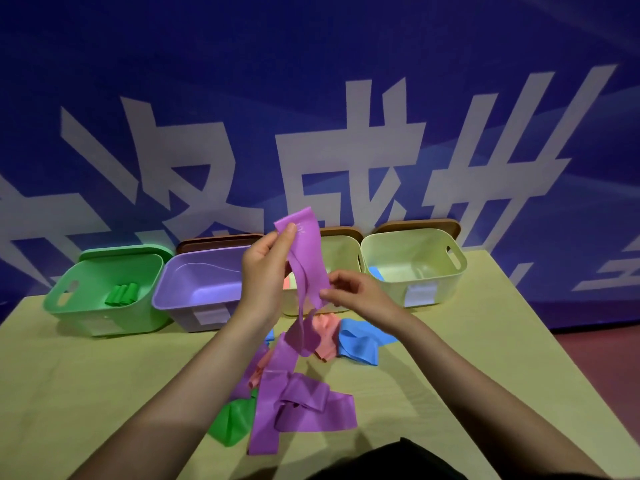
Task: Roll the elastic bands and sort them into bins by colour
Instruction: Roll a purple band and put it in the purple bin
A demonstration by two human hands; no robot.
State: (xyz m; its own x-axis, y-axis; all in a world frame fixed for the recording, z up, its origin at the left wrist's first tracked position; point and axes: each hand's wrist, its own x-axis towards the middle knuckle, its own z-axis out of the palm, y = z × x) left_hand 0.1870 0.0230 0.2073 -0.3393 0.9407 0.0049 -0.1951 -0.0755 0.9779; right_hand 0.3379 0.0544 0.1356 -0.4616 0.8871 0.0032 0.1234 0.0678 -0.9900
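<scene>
— Purple bands (298,407) tangled at the desk's near edge; which one first?

— The purple band (308,258) already lifted above mid-desk. Left hand (266,268) pinches its top end, right hand (349,289) pinches lower down.

— How to roll it well?

— I'd pull it free, flatten the twist, roll tight, then drop it in the purple bin (194,289) along the far edge.

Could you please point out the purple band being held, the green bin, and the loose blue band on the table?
purple band (308,261), head view, on its upper flat stretch.
green bin (86,306), head view, on its front wall.
blue band (360,342), head view, on its folded middle.
</scene>
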